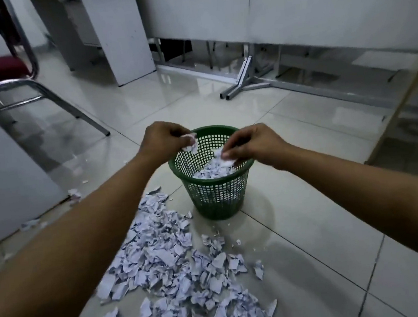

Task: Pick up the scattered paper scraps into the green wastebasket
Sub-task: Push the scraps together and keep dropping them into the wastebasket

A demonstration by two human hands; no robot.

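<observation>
Holding scraps (190,142) over green wastebasket (216,196), part-filled with paper, both hands (249,146).

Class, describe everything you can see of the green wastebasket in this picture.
The green wastebasket is a round, tapering bin of what looks like plastic, with lattice walls and a solid rim and base band. It stands upright on the tiled floor, partly filled with paper scraps. The left hand holds scraps at its rim; the right hand holds scraps over its mouth. More scraps lie on the floor just in front of it.
</observation>
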